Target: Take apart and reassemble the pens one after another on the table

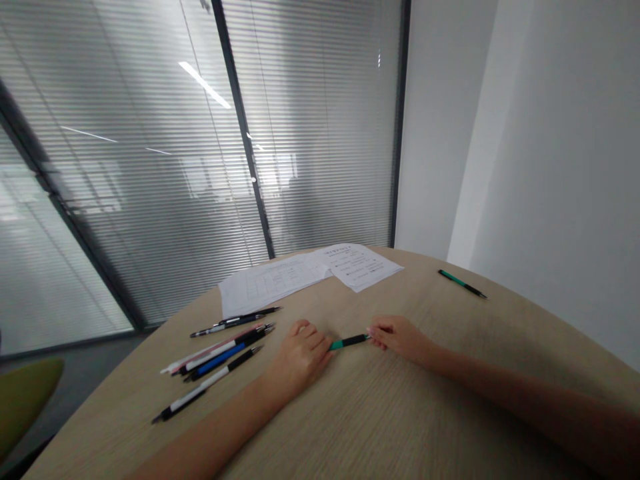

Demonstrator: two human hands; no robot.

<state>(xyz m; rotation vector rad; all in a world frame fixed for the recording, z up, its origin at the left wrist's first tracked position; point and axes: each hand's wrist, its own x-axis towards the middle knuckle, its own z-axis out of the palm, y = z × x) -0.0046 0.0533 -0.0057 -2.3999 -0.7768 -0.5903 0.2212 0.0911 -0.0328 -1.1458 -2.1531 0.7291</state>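
Between my two hands a green and black pen (349, 342) lies nearly level, just over the table. My left hand (304, 350) is closed around its green end, which is partly hidden under the fingers. At the black tip end, my right hand (395, 335) pinches with thumb and fingertips. Left of my left hand lies a loose group of pens: a white and black pen (207, 385), a blue pen (220, 360) and several others in white, pink and black. A second green and black pen (462, 283) rests alone at the right.
Printed paper sheets (275, 280) lie at the far edge of the round wooden table (400, 420). Behind it stand glass panels with blinds (320, 133) and a white wall (560, 167). A yellow-green chair (27, 400) shows at the lower left.
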